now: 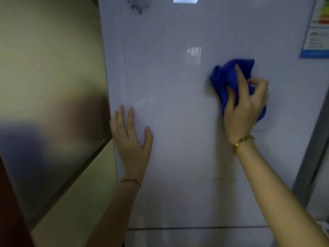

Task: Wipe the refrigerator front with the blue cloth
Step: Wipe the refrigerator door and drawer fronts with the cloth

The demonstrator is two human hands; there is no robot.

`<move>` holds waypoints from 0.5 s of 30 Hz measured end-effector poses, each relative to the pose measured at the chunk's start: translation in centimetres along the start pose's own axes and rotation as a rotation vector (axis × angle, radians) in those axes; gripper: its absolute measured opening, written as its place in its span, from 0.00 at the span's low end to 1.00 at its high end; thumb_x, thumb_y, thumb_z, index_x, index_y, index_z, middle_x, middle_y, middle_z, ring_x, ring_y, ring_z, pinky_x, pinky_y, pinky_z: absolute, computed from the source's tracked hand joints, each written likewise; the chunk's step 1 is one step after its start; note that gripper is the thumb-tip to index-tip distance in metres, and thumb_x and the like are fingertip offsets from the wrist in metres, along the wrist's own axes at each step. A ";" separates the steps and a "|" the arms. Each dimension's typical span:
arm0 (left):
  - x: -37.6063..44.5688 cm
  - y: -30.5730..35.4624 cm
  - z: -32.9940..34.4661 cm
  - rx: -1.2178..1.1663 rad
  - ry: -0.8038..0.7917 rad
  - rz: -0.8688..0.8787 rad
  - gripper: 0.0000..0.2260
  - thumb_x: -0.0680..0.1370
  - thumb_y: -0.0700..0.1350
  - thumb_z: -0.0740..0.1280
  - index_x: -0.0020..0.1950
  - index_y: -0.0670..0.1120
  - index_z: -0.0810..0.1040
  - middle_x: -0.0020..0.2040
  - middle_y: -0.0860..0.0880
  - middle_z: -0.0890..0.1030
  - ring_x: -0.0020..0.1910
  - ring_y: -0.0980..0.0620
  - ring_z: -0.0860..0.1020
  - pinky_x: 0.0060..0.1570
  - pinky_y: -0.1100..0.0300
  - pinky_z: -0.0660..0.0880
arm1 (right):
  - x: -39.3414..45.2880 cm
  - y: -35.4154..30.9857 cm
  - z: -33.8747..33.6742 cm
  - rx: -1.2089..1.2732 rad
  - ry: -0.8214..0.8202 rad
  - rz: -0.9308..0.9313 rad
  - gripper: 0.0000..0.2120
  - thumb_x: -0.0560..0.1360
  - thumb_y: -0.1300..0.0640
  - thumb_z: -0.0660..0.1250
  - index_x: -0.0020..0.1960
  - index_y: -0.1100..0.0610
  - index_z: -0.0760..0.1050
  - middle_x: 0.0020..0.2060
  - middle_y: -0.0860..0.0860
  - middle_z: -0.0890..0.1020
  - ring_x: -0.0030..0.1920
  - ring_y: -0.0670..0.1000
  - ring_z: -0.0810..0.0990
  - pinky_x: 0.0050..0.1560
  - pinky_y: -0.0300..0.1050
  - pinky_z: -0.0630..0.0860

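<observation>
The glossy pale refrigerator front (pixel 178 157) fills most of the head view. My right hand (pixel 245 106) presses a crumpled blue cloth (pixel 224 77) against the door, right of centre and at mid height. A gold bracelet circles that wrist. My left hand (pixel 130 138) lies flat on the door near its left edge, fingers spread and pointing up, holding nothing. A red string is tied around the left wrist.
An energy label sticker (pixel 316 29) sits at the door's upper right. A dark seam (pixel 195 228) crosses the door near the bottom. A beige cabinet side (pixel 49 86) stands close on the left. A grey frame edge (pixel 309 166) runs down the right.
</observation>
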State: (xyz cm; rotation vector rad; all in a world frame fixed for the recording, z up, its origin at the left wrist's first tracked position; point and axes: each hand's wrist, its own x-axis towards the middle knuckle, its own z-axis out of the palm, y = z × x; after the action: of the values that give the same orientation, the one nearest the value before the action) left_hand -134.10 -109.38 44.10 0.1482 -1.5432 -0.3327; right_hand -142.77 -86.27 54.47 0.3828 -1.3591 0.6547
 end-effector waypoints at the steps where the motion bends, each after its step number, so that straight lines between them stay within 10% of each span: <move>1: 0.4 0.5 0.5 -0.007 0.009 0.010 0.24 0.80 0.46 0.64 0.74 0.39 0.66 0.76 0.40 0.64 0.78 0.41 0.59 0.77 0.42 0.58 | 0.8 -0.7 0.6 0.003 0.013 0.007 0.19 0.78 0.61 0.63 0.68 0.53 0.73 0.51 0.61 0.75 0.51 0.56 0.72 0.51 0.50 0.71; 7: 1.0 2.2 2.2 -0.013 0.046 -0.019 0.25 0.80 0.45 0.64 0.75 0.40 0.65 0.77 0.42 0.62 0.78 0.42 0.57 0.78 0.43 0.56 | -9.1 -0.4 -1.2 -0.041 -0.211 -0.514 0.25 0.78 0.66 0.65 0.71 0.50 0.67 0.52 0.56 0.70 0.41 0.58 0.75 0.44 0.52 0.69; 15: 0.7 2.3 2.9 -0.001 0.100 -0.001 0.24 0.80 0.45 0.63 0.75 0.40 0.64 0.77 0.42 0.62 0.78 0.43 0.57 0.76 0.40 0.59 | 3.9 2.0 0.7 0.015 0.021 -0.066 0.18 0.79 0.59 0.63 0.68 0.52 0.72 0.52 0.60 0.77 0.49 0.57 0.74 0.50 0.52 0.72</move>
State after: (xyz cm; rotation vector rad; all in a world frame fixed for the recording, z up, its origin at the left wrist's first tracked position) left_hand -136.75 -107.05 45.60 0.1623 -1.4436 -0.3226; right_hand -144.27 -84.33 58.16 0.4300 -1.3168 0.6129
